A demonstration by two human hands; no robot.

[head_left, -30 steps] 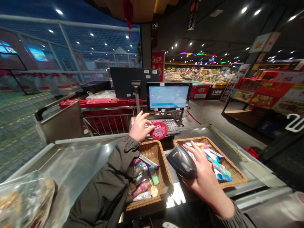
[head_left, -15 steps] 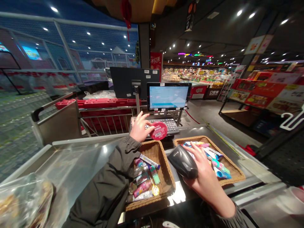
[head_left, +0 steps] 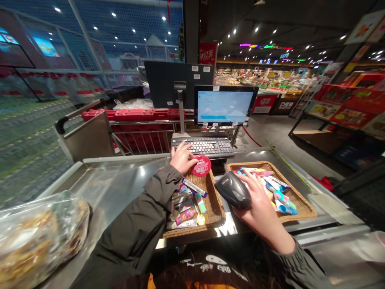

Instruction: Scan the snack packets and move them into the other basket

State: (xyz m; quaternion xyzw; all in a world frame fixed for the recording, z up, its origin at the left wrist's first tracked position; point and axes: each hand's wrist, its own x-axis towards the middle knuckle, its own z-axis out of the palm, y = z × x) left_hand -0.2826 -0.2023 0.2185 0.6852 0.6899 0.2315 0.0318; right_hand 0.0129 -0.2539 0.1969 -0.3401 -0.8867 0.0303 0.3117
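My left hand (head_left: 181, 157) holds a small round red tin (head_left: 200, 165) with a barcode label, its face turned toward the scanner, just above the left wicker basket (head_left: 216, 208). My right hand (head_left: 255, 200) grips a black handheld barcode scanner (head_left: 233, 190), aimed at the tin, between the two baskets. The right wicker basket (head_left: 302, 204) lies under my right fingers and holds several small colourful packets. Behind the tin sits a black keyboard (head_left: 207, 145) and a lit touchscreen (head_left: 224, 105).
A steel checkout counter (head_left: 120, 180) stretches to the left, with a clear bag of food (head_left: 33, 237) at its near left. A red-handled shopping cart (head_left: 132, 134) stands behind the counter. Store shelves (head_left: 345, 112) and an aisle lie to the right.
The view has tilted down and moved closer. My left hand has lowered the red tin from in front of the keyboard to just over the left basket. The scanner stays in my right hand.
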